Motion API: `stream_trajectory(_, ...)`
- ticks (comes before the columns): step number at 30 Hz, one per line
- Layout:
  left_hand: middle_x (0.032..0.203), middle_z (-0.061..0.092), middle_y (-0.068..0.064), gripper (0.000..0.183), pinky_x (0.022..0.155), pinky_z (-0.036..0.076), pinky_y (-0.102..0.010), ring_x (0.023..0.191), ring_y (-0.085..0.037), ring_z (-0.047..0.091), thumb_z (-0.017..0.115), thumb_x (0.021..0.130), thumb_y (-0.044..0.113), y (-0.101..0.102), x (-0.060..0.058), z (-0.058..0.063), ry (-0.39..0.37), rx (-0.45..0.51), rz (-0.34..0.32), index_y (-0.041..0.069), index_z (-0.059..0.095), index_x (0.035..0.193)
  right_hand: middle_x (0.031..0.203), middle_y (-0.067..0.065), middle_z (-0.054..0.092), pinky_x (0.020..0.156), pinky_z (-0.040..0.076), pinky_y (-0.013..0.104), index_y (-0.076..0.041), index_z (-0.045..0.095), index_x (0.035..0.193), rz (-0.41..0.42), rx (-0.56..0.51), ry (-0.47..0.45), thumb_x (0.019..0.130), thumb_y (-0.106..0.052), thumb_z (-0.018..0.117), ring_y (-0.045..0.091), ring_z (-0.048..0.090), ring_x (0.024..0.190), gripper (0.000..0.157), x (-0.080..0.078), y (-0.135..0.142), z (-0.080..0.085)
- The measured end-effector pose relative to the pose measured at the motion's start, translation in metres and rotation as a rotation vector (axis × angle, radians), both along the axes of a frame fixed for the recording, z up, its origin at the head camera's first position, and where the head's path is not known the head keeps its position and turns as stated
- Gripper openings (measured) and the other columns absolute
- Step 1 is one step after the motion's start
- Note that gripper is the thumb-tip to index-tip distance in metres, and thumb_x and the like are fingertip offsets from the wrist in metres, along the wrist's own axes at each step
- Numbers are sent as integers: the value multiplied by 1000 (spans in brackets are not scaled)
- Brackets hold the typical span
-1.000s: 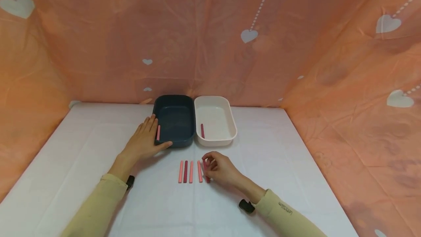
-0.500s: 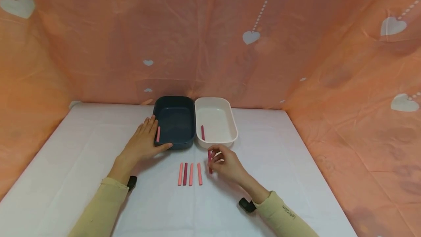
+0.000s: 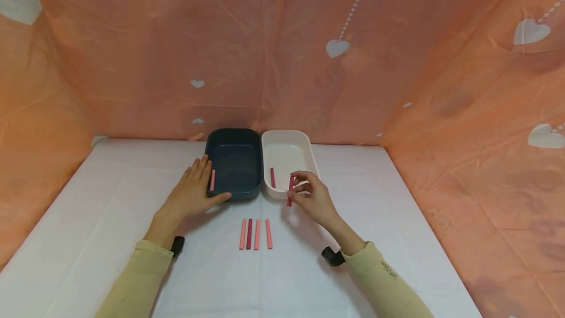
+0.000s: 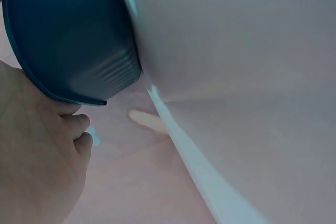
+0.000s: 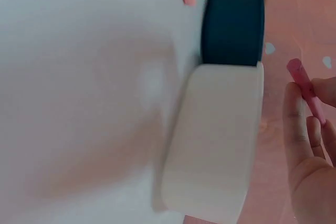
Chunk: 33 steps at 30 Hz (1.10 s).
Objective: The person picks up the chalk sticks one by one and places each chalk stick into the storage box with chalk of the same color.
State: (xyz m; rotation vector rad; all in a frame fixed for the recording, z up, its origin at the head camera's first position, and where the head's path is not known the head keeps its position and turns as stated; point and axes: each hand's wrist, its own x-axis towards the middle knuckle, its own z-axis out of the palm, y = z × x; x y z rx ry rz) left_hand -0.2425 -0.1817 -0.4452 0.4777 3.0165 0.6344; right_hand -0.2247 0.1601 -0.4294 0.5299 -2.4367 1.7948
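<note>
Dark red, a slim round stick (image 3: 290, 186) is pinched in the fingers of the right hand (image 3: 317, 202), right of the head view's centre, near a white rectangular tray (image 3: 287, 151). Left of centre, the left hand (image 3: 190, 193) lays straight fingers against a dark-blue rectangular tray (image 3: 238, 163); three slim pink sticks (image 3: 257, 234) lie lower.

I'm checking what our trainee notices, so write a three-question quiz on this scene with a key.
1. True or false: the right hand holds a light pink stick.
2. Count: how many sticks lie directly on the white table?
3. Fill in the blank: the left hand touches the ____ container.

Key
1. False; it pinches a dark red stick.
2. Four; three are light pink and one is dark red.
3. Dark blue; the dark blue container stands beside the white container.
</note>
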Motion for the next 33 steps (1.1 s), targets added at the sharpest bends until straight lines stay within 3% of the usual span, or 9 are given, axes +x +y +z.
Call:
stream_trajectory(8, 172, -1, -25, 120, 127, 5, -60, 159, -45, -1, 60, 92, 73, -1, -1, 1, -10, -9, 4, -11, 9, 162, 112, 24, 60, 74, 58, 19, 5, 61, 132, -35, 0, 33, 87, 11, 76, 38, 72, 96, 47, -27, -4, 11)
stream_trajectory(16, 172, -2, -25, 120, 127, 3, -61, 159, -45, -2, 62, 92, 71, 0, -2, 2, -20, -5, 6, -10, 8, 162, 110, 18, 62, 71, 56, 18, 2, 62, 132, -64, 69, 26, 88, 9, 76, 33, 73, 94, 46, -51, -5, 13)
stream_trajectory(27, 172, -1, -24, 121, 127, 3, -60, 159, -44, -2, 62, 91, 72, -1, -2, 1, -18, -2, 7, -10, 10, 162, 111, 17, 63, 79, 64, 32, 0, 61, 134, -38, 170, -114, 90, 4, 75, 30, 74, 95, 46, -80, -4, 5)
stream_trajectory(33, 172, 1, -25, 120, 127, 5, -60, 159, -45, 0, 63, 91, 71, -1, 0, 1, -5, 5, 4, -11, 11, 162, 109, 18, 63, 81, 64, 38, 7, 58, 136, 34, 154, -183, 91, 6, 73, 24, 72, 87, 48, -92, -8, 3)
